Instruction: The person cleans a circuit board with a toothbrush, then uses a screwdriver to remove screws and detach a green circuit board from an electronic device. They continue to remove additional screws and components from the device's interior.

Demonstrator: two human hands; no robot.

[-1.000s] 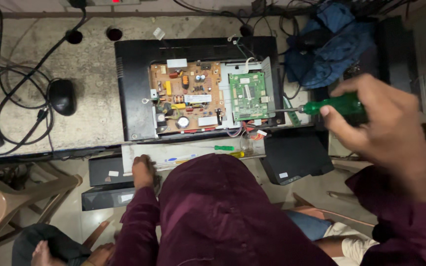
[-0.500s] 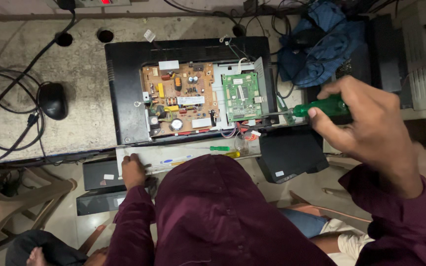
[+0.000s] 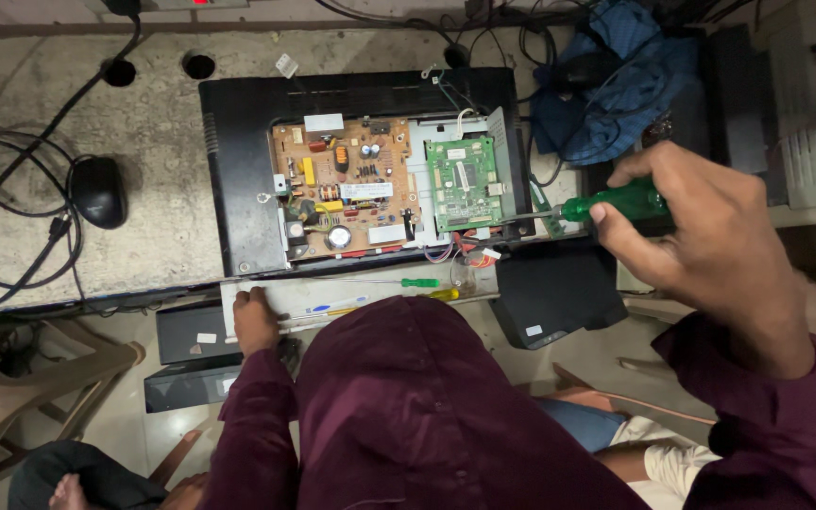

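Screwdriver (image 3: 597, 204): green handle, lying left-right, tip pointing left at the green board (image 3: 465, 183).
Right hand (image 3: 710, 241): fingers clamped around handle.
Left hand (image 3: 255, 319): fingers together, resting on white tray (image 3: 351, 295), near edge.

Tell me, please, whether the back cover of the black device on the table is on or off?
Off: the black device lies with its brown circuit board and green circuit board exposed.

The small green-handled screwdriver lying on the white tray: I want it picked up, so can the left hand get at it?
Probably yes: the left hand rests on the white tray, with nothing between it and the small green-handled screwdriver.
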